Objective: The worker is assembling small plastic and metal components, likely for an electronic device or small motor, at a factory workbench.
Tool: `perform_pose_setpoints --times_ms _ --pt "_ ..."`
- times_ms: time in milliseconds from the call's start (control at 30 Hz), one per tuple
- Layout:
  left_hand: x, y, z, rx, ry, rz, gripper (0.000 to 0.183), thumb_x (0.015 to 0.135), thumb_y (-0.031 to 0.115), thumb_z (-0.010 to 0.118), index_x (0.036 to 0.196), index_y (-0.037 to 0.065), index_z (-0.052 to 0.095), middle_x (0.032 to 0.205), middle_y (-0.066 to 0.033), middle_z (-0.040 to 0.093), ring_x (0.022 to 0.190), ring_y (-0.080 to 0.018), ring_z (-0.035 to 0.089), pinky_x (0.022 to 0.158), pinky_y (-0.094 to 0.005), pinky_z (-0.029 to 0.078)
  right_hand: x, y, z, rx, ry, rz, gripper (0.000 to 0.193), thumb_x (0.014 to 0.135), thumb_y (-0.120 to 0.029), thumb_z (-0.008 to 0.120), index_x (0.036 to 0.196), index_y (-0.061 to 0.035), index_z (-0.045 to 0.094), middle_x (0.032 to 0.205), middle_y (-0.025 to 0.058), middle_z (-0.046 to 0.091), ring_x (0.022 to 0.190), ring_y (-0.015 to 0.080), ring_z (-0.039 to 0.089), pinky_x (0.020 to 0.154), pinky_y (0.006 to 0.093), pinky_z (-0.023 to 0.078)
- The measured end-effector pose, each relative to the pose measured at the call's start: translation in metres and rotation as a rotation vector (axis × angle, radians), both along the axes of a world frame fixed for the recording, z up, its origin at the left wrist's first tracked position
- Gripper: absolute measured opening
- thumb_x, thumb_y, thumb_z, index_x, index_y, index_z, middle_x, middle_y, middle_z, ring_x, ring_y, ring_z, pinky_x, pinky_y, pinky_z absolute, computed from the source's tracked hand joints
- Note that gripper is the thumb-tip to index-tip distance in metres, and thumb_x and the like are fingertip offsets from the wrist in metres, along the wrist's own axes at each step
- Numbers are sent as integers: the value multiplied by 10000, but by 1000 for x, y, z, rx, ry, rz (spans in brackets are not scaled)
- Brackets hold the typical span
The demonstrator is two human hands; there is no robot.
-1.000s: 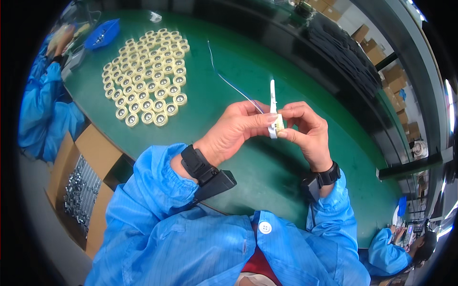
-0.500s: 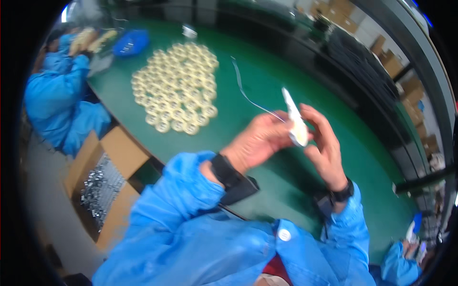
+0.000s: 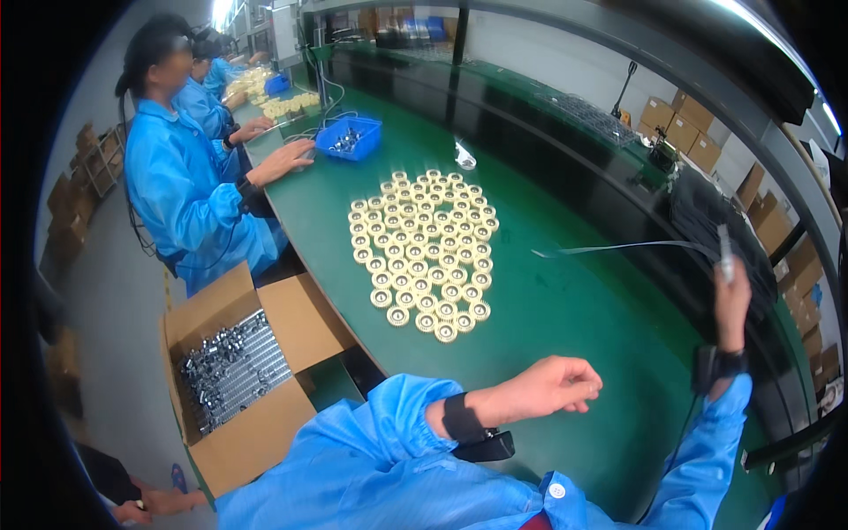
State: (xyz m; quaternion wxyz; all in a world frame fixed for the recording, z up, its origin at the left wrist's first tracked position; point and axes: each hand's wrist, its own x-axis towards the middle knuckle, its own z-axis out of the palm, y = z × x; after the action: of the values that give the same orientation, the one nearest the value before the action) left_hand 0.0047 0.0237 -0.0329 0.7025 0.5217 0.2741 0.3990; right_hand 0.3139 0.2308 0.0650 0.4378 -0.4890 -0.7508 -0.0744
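My right hand (image 3: 731,300) is raised over the far right side of the green table, its fingers closed on a slim white object (image 3: 726,252) whose kind I cannot make out. A thin, pale grey strip (image 3: 627,248) stretches leftward from near that hand above the table. Closer to me, my left hand (image 3: 552,385) hovers over the tabletop with fingers curled together and nothing visible in them. To its upper left, a close cluster of cream toothed gears (image 3: 424,252) with metal centres lies flat on the table (image 3: 548,309).
An open cardboard box (image 3: 252,450) of small metal parts stands at the left. Beyond the gears sit a blue bin (image 3: 349,139) of metal pieces and a small white item (image 3: 465,157). A co-worker (image 3: 177,185) in blue sits along the left edge. A dark ledge borders the far side.
My hands have moved apart: the right went up and rightward with the white object, the left let go and drew down. The view has turned, showing more of the co-worker and the blue bin.
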Motion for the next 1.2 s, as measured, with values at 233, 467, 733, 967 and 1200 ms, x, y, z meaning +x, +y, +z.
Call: perform_pose_setpoints --times_ms 233,467,733,967,1200 --pt "-22 6 3 190 104 68 227 941 220 555 1009 6 588 890 -38 620 811 -96 620 695 -247 489 112 130 -78 -47 -295 -430 301 861 -125 581 1124 15 537 1003 297 603 972 467 565 814 498 465" --pt "-43 -8 6 744 200 209 145 858 130 544 809 -5 529 755 -161 532 724 -320 565 636 -401 448 41 153 -160 -652 -558 -736 702 722 -419 728 1324 -148 489 1217 190 589 1102 397 575 902 494 487" --pt "-45 8 6 551 242 79 247 877 196 548 846 -30 643 765 -167 663 767 -236 663 665 -365 506 -235 205 -127 -622 -81 567 557 798 -17 606 1332 16 453 1356 184 479 1212 273 499 983 361 427" --pt "-55 10 -3 726 406 132 232 823 150 566 774 -60 653 707 -202 655 615 -223 655 579 -360 515 -398 237 -151 -310 -318 592 738 791 -61 643 1448 -158 320 1403 303 352 1334 458 281 1093 440 267" --pt "-115 -20 55 530 537 243 235 833 159 568 792 -56 654 714 -190 659 615 -218 654 577 -350 518 -436 288 -187 -253 -309 638 690 879 -90 577 1473 -250 262 1213 286 518 1098 431 523 935 450 420"
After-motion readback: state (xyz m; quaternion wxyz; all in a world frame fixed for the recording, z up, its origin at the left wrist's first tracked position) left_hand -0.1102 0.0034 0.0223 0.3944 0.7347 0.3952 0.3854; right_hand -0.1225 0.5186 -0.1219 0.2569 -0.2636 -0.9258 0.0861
